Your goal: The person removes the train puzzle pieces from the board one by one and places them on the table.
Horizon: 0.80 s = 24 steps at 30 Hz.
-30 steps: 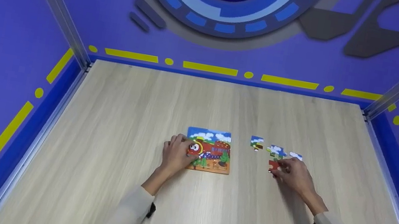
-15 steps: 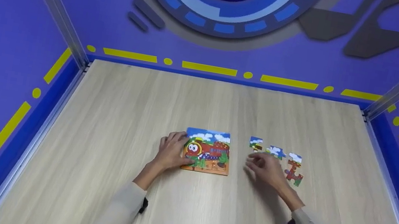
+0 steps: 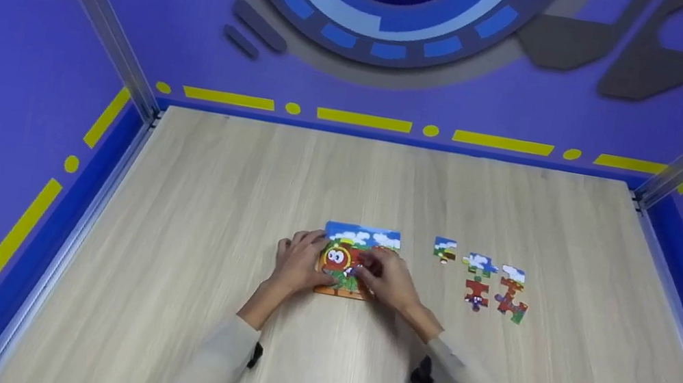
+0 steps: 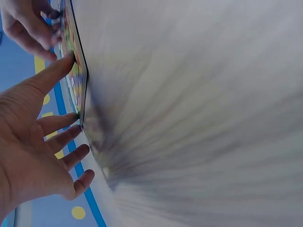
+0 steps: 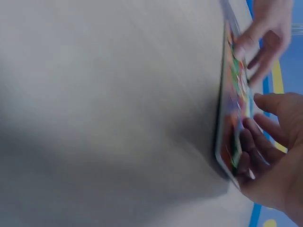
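A square jigsaw puzzle [image 3: 365, 235] with a cartoon train picture lies on the wooden table. My left hand [image 3: 300, 262] rests at its left side. In the left wrist view the thumb [image 4: 64, 66] lies straight on the picture, and the fingertips [image 4: 75, 116] reach the puzzle's edge. Over the right half is my right hand [image 3: 389, 279], covering part of the train. The right wrist view has that hand's thumb [image 5: 265, 101] and fingers apart, low over the surface, with no piece visible between them. To the right lie several loose puzzle pieces, among them a red one [image 3: 475, 294].
Other loose pieces nearby are a blue-and-green corner piece [image 3: 444, 249], a cloud piece [image 3: 480, 264] and joined red pieces [image 3: 510, 303] below a white cloud piece [image 3: 513, 274]. Blue walls with yellow dashes [image 3: 364, 120] enclose the table [image 3: 209, 197] at the back and sides.
My right hand has let go of the red piece, which now lies among the loose ones, and has moved left over the puzzle. The left hand stays at the puzzle's left side.
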Each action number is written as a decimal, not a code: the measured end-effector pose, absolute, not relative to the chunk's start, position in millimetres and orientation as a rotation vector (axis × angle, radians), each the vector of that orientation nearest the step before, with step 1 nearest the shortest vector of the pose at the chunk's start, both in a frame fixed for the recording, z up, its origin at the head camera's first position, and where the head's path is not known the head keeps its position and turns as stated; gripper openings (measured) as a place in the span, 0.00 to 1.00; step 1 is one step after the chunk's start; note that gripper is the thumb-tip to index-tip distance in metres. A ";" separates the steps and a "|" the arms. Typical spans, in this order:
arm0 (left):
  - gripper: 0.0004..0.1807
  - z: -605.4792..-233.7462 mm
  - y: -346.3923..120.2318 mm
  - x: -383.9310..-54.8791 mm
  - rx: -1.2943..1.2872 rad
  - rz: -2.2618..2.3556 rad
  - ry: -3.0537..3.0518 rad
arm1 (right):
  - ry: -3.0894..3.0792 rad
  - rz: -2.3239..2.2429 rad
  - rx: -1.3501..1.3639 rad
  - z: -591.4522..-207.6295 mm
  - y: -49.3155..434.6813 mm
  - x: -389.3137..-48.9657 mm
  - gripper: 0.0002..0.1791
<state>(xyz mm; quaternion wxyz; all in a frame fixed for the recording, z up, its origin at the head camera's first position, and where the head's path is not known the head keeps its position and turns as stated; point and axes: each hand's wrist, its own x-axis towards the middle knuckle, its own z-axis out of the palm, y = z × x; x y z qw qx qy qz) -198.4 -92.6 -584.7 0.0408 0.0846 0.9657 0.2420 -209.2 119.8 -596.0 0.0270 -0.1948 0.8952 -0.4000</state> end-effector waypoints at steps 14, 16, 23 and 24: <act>0.45 -583.8 -90.9 -200.6 0.277 0.740 2.969 | 3.051 -0.983 -0.550 -608.5 92.8 -215.0 0.22; 0.45 -583.3 -90.6 -201.0 0.280 0.718 2.973 | 3.052 -0.972 -0.536 -606.9 92.4 -214.9 0.22; 0.45 -581.5 -88.4 -201.2 0.251 0.719 2.955 | 3.049 -1.050 -0.520 -605.4 89.6 -216.0 0.20; 0.45 -581.6 -88.3 -201.0 0.249 0.723 2.953 | 3.038 -1.097 -0.529 -606.1 89.5 -215.8 0.19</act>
